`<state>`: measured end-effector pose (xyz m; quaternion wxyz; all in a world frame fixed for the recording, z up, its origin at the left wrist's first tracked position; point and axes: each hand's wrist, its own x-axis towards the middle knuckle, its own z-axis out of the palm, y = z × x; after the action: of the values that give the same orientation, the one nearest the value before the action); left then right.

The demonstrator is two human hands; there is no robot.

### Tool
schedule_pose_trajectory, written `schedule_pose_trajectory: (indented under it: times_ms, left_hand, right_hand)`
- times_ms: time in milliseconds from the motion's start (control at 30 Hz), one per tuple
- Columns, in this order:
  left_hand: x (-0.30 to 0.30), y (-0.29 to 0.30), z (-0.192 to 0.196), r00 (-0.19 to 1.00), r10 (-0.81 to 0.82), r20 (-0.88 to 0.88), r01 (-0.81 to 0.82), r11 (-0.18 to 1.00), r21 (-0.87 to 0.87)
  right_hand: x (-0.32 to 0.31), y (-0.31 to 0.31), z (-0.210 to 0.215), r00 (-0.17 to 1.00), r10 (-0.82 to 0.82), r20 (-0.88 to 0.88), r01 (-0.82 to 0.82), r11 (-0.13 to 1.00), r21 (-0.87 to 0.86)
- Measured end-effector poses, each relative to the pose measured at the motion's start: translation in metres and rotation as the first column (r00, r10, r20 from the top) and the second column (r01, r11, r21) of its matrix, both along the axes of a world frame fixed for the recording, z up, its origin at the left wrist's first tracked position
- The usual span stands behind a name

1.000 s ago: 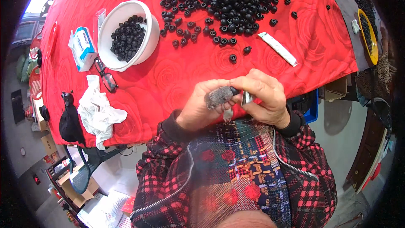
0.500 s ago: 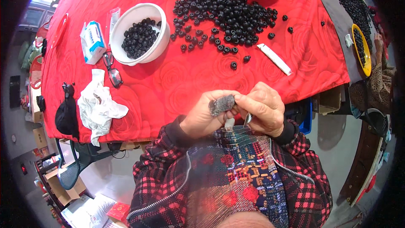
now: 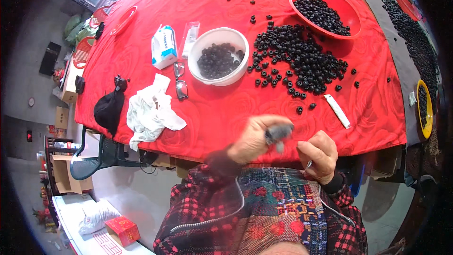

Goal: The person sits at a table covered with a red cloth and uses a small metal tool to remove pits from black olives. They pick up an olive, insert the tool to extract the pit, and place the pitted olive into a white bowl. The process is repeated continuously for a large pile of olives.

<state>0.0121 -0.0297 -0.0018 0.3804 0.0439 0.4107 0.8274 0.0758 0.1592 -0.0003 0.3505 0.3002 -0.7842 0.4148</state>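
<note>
My left hand (image 3: 255, 142) is closed around a small dark grey, fuzzy-looking pad (image 3: 278, 133), blurred by motion. A pale bit (image 3: 280, 148) sticks out beneath it; I cannot make out what it is. To the right, apart from it, my right hand (image 3: 322, 157) has its fingers curled around a thin metal tool (image 3: 309, 164), mostly hidden in the grip. Both hands are over the near edge of the red-covered table (image 3: 222, 113). Beyond them lies a heap of small black, round, hollow pieces (image 3: 302, 56). A white bowl (image 3: 240, 42) holds more such pieces.
Farther back stands a red bowl (image 3: 356, 23) of black pieces. A white stick-shaped packet (image 3: 337, 112) lies nearby. Leftward are glasses (image 3: 181, 89), a tissue pack (image 3: 164, 47), a white cloth (image 3: 151, 113) and a black cap-like item (image 3: 110, 113). A yellow basket (image 3: 427, 127) sits far right.
My hands have come apart; they were together at the grey pad. The left hand has moved away with the pad. The view has shifted, showing more of the red bowl.
</note>
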Motion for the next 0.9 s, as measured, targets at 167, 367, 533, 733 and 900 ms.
schedule_pose_trajectory:
  times_ms: [167,367,533,733,900]
  left_hand:
    - [-0.076,-0.042,0.042,0.481,0.256,-0.838,-0.749,0.618,-0.241]
    - [-0.147,-0.083,0.018,0.028,-0.151,-0.988,-0.982,0.180,-0.055]
    - [-0.094,0.001,0.001,0.100,-0.243,-0.965,-0.728,0.643,-0.237]
    - [-0.054,0.074,-0.039,0.135,-0.463,-0.876,-0.587,0.674,-0.447]
    - [-0.051,0.070,-0.044,0.402,-0.360,-0.842,-0.439,0.731,-0.522]
  right_hand:
    - [0.011,0.009,-0.003,0.970,-0.220,0.101,0.229,0.968,-0.097]
    - [0.016,0.016,-0.008,0.950,-0.278,0.143,0.296,0.947,-0.123]
    - [0.020,0.023,-0.012,0.927,-0.343,0.153,0.360,0.927,-0.107]
    - [0.020,0.023,-0.012,0.922,-0.331,0.202,0.356,0.929,-0.100]
    - [0.019,0.025,-0.016,0.918,-0.328,0.221,0.360,0.925,-0.121]
